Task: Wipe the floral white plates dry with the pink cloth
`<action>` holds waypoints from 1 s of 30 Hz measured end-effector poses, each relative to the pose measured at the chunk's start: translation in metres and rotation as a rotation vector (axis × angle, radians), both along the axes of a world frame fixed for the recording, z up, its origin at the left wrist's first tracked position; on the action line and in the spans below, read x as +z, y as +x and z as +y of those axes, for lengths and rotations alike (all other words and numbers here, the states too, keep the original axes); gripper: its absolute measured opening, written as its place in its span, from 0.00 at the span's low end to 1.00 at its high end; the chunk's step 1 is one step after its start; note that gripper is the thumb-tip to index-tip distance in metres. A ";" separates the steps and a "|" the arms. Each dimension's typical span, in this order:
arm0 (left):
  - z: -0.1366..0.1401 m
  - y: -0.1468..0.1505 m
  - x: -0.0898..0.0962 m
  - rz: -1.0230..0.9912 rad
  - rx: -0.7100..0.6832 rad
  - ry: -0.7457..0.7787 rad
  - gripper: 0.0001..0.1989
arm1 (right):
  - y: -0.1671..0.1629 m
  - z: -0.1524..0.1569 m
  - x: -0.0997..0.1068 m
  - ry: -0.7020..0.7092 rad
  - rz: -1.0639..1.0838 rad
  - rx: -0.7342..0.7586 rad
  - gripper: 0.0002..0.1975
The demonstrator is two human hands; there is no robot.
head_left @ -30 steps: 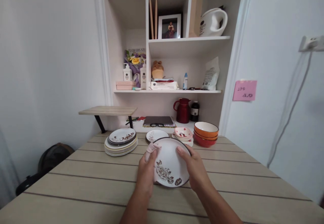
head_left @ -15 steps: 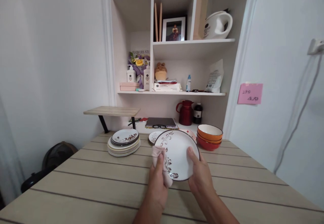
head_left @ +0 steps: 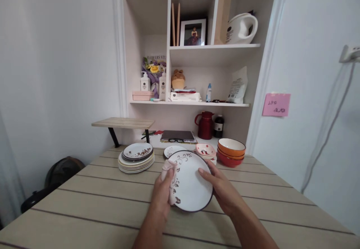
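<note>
A white plate [head_left: 192,181] with a dark rim and brown floral pattern is held up, tilted, above the wooden table [head_left: 112,207]. My left hand [head_left: 161,192] pinches a pale pink cloth [head_left: 170,166] over the plate's left edge, thumb on the front. Gripping the right edge is my right hand [head_left: 221,183], its thumb on the plate's face and its other fingers mostly hidden behind. Just beyond the held plate lie more patterned plates [head_left: 172,150], partly covered by it.
A stack of plates [head_left: 137,161] stands at the left, near a small raised shelf [head_left: 123,123]. Orange and red bowls [head_left: 231,152] are stacked at the right, beside small pink patterned dishes [head_left: 205,150]. Behind are a red jug [head_left: 205,125] and a laptop [head_left: 177,135].
Both hands have moved left and slightly down with the plate, uncovering the pink dishes behind. The plate has turned a little, and the cloth stays at its left edge.
</note>
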State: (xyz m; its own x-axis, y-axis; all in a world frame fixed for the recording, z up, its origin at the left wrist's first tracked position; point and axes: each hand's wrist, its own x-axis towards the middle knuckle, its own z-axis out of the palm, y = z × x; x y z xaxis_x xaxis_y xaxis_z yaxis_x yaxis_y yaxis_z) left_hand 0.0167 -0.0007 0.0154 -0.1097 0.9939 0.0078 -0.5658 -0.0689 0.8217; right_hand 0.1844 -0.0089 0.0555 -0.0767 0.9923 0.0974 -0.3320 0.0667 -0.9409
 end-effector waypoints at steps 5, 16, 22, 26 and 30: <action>-0.004 -0.004 0.000 0.266 -0.043 0.066 0.27 | 0.010 0.004 -0.001 0.010 -0.138 -0.017 0.28; -0.013 0.005 0.008 0.271 -0.088 0.092 0.26 | 0.003 0.009 -0.006 0.089 -0.222 -0.134 0.20; -0.004 0.006 0.001 0.184 -0.040 0.066 0.28 | -0.006 0.009 -0.008 0.145 -0.157 -0.229 0.18; 0.003 0.012 -0.010 0.095 -0.031 0.010 0.31 | -0.009 0.008 -0.007 0.087 0.021 -0.302 0.22; 0.002 0.019 -0.011 0.025 -0.012 -0.024 0.32 | -0.012 0.010 -0.009 0.074 0.126 -0.334 0.26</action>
